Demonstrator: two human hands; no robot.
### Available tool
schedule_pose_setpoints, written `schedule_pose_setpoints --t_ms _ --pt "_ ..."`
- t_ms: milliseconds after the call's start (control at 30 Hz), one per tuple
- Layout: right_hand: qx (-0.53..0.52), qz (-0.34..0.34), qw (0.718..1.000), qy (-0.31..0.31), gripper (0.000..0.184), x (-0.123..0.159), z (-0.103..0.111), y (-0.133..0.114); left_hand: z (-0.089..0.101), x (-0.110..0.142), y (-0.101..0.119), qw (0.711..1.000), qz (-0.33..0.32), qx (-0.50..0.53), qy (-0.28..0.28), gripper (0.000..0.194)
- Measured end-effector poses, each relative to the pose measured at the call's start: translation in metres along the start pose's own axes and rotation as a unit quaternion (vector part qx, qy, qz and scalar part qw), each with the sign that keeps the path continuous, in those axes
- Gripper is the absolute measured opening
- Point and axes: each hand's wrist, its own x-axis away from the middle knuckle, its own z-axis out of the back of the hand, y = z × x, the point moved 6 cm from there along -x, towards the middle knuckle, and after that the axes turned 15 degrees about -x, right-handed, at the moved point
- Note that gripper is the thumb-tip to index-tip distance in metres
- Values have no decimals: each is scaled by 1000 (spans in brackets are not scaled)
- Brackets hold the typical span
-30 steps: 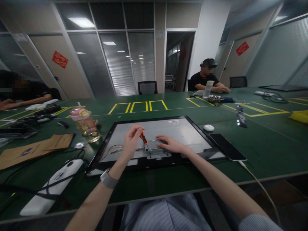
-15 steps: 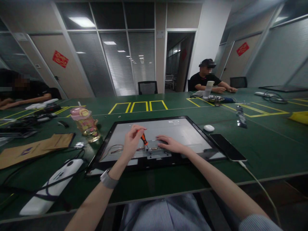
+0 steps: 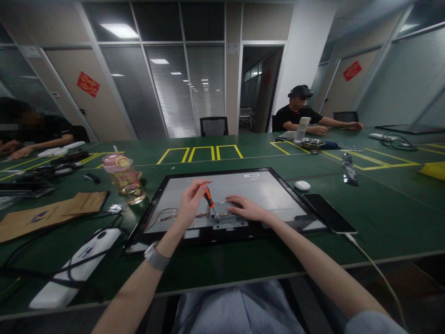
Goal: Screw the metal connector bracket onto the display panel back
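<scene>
My left hand (image 3: 192, 199) is closed around the handle of an orange and black screwdriver (image 3: 208, 198). The screwdriver leans, its tip down at the left end of a small metal bracket (image 3: 229, 223). That bracket sits near the front edge of a flat display panel (image 3: 205, 185) with a grey back and black frame, lying on the table. My right hand (image 3: 246, 208) rests on the bracket's right part with fingers stretched out; what lies beneath the palm is hidden. Thin coloured wires (image 3: 167, 214) run over the panel left of the bracket.
Left of the panel stand a pink-lidded bottle (image 3: 125, 181), a brown paper bag (image 3: 52, 215) and a white power strip (image 3: 78, 269) with black cables. A phone (image 3: 328, 213) on a cable and a white case (image 3: 302, 185) lie to the right. Two people sit across the green table (image 3: 205, 169).
My left fingers shift slightly on the screwdriver handle, while its tip stays at the bracket. My right hand keeps its place. The person at the far right has stretched an arm rightward.
</scene>
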Motion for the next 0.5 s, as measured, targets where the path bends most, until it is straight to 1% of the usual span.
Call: schedule_pose_setpoints --t_ms 100,167,233,333,433,500 --pt "6 0 1000 -4 51 0 0 0 -4 -1 3 996 15 81 -20 25" --pt "10 2 1000 -4 51 0 1 0 -4 -1 4 993 24 114 -19 24" --pt "9 2 1000 -6 51 1 0 0 -2 -1 2 995 27 96 -3 22" --pt "5 3 1000 -3 50 0 0 -1 4 -1 -1 999 7 19 28 19" --pt "8 4 1000 -1 50 0 0 -1 5 0 -4 999 3 -31 30 19" --pt "10 1 1000 -3 50 -1 0 -1 5 0 -6 999 10 -33 30 23"
